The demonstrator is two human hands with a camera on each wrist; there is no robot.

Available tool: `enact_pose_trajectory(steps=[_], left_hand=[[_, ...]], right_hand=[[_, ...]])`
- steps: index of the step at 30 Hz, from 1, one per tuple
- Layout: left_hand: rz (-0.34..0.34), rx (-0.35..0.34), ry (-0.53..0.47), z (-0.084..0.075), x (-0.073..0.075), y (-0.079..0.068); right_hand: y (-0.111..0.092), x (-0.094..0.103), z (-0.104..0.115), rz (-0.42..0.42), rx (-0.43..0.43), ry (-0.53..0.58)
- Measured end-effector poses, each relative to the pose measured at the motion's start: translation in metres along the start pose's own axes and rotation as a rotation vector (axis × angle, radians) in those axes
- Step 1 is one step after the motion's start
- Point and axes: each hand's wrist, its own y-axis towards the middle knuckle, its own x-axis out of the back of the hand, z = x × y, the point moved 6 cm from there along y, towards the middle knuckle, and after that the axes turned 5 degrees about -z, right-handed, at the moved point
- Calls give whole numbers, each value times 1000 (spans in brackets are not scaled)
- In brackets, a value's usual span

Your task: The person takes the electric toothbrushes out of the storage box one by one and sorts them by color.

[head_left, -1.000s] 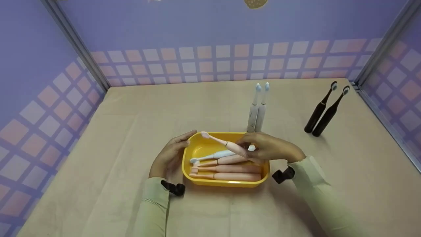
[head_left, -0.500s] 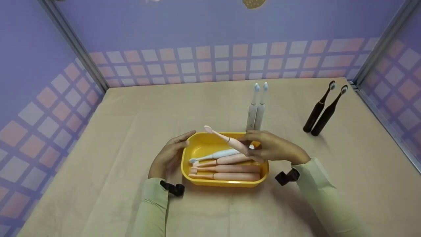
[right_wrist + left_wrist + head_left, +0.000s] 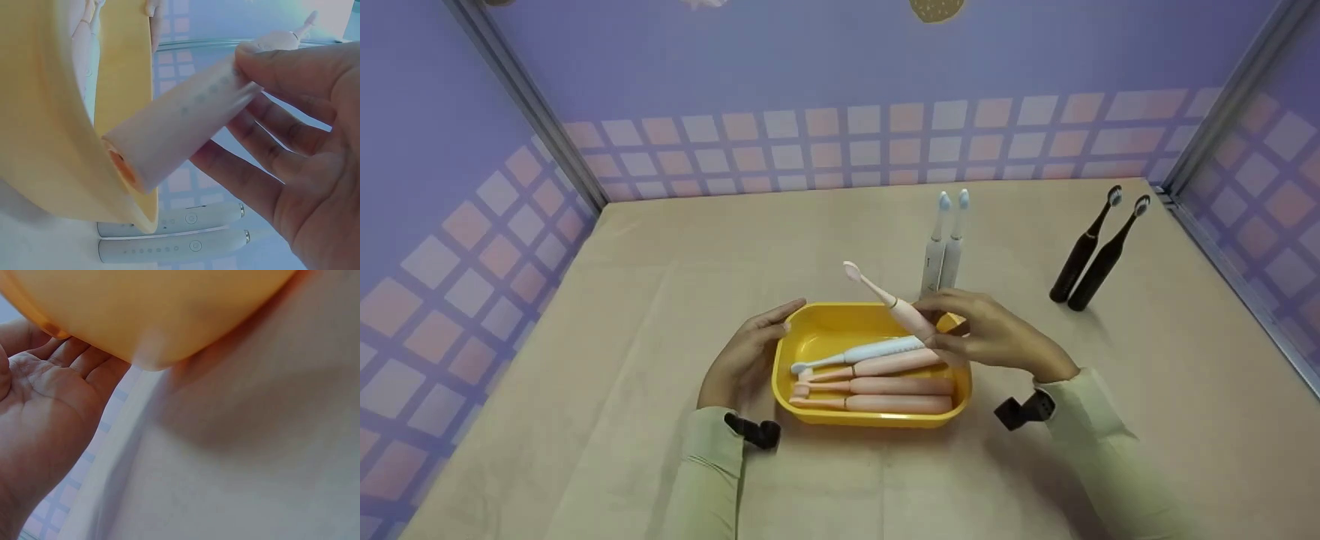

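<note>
My right hand pinches a pale pink electric toothbrush by its handle, thumb on one side and fingers on the other. The brush tilts above a yellow plastic bin, head up and to the left. In the right wrist view the handle's lower end is close to the bin's rim. At the bin's left end, my left hand grips the rim, with fingers along the outside wall in the left wrist view. Inside the bin lie a white toothbrush and several pink toothbrushes, side by side.
Two white toothbrushes stand upright just behind the bin's right end. Farther right stand two black toothbrushes. A cloth-covered table carries everything, with patterned panels at the back and sides.
My right hand has raised the pink toothbrush and turned it steeper, its head going up and right. The white toothbrush in the bin shows more now. My left hand stays at the bin.
</note>
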Motion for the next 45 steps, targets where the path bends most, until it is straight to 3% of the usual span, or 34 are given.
enact_pose_trajectory(steps=[6,18,25,37,45], left_hand=[[59,-30,20,-2,0,-1],[33,-4,-29,0,-2,-1],[14,-2,-10,0,-1,-1],[-6,-6,-32,1,0,0],[-3,10,-50,1,-1,-1]], right_hand=[[-5,5,-3,-53,8,17],[-17,20,-9,-245,-26,-2],[-27,27,-15,-338,-85,23],[-37,32,-23,-431,-93,46],[-43,29,-30,-407,-128,44]])
